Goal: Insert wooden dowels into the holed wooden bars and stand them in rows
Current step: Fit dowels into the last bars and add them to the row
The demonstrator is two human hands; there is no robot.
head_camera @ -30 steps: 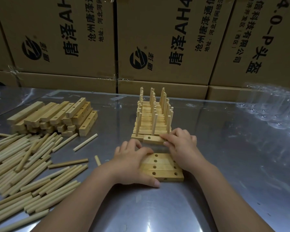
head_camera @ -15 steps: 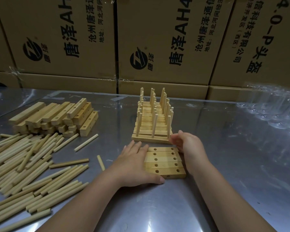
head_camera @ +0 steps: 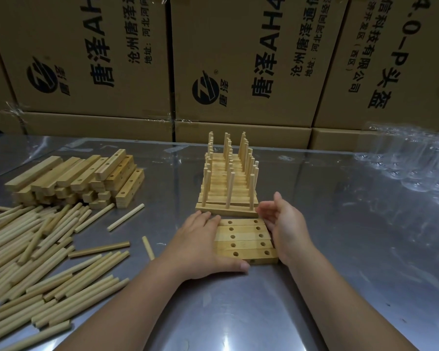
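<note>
The left hand (head_camera: 200, 247) is lying flat over the left ends of five empty bars (head_camera: 243, 239), its fingers (head_camera: 203, 219) straight and its thumb running along the near edge; the right hand (head_camera: 287, 226) is standing on edge against their right ends, palm inward, fingers open and gripping nothing; together the hands are seemingly squaring the bars into one tight block, holes up, so that nothing slides apart when dowels go in.

The block is lying on the worktop (head_camera: 340, 249) just in front of the rows (head_camera: 228, 191), finished bars packed side by side with dowels standing upright in them; sitting that near is probably keeping the later push into line short.

Loose dowels (head_camera: 36, 262) are lying heaped at the left, on the left hand's side, and a stack (head_camera: 81, 178) of unused bars is sitting behind the heap; neither hand is holding a dowel, so inserting is not yet begun on this block.

Boxes (head_camera: 238, 59) are standing along the back.
</note>
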